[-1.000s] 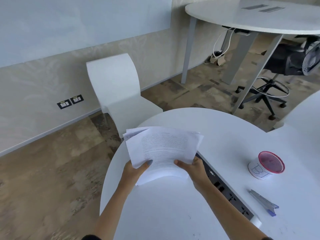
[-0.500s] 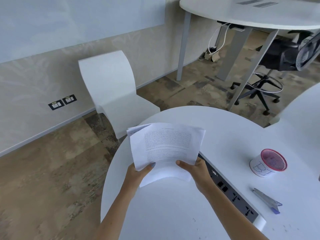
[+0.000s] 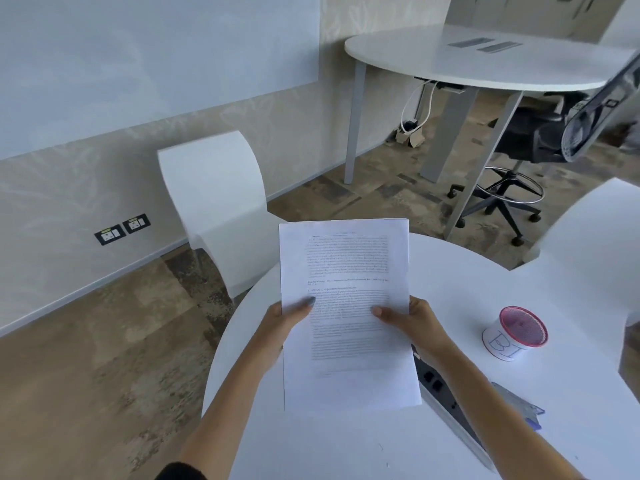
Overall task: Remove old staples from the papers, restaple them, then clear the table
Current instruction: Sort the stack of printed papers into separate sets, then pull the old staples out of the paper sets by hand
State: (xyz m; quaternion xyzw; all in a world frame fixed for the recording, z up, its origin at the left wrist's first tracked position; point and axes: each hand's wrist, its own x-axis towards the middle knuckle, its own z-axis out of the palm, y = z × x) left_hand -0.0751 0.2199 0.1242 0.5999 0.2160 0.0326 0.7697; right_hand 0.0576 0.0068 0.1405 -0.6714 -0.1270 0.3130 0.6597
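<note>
Both forearms reach forward over the round white counter (image 3: 502,299). The left hand (image 3: 284,322) and right hand (image 3: 412,323) grip the papers (image 3: 346,306) at opposite side edges, thumbs pressed on the printed face. The papers, a squared white stack of dense black text, are held raised above the counter, facing the viewer. To the right on the smooth counter stand a cylindrical cup (image 3: 512,332) with a red mesh top and, nearer, a grey-and-blue stapler (image 3: 519,405), partly blurred.
</note>
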